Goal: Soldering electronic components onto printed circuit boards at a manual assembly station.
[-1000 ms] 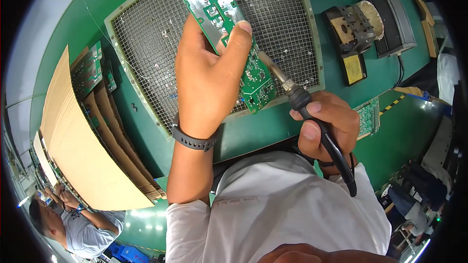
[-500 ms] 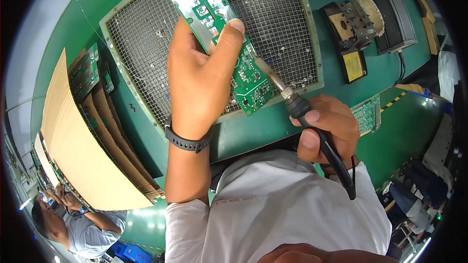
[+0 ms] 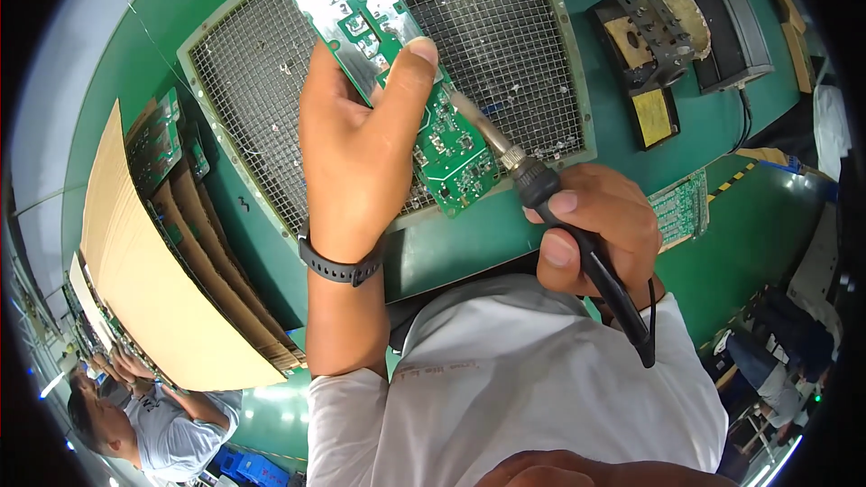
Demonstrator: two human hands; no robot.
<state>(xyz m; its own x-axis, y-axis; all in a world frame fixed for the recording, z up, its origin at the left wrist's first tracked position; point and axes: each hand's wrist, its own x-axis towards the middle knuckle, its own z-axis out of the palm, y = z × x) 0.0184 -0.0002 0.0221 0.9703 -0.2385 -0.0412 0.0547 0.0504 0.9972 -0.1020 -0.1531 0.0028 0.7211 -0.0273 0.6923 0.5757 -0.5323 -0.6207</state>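
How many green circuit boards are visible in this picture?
3: one circuit board in the left hand, one beside the right hand, one atop the cardboard; more may be hidden there.

An electronics workshop: green bench (image 3: pixel 541 243), mesh grille (image 3: pixel 271 117), soldering iron stand (image 3: pixel 649 45), stacked circuit boards (image 3: pixel 158 140).

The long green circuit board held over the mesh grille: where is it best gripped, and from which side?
Grip the green circuit board by its long edges near mid-length, coming from the person's left, as the left hand does now. The strip is narrow enough to pinch across, and the soldering iron in the right hand works its lower right end, so that side should stay free.
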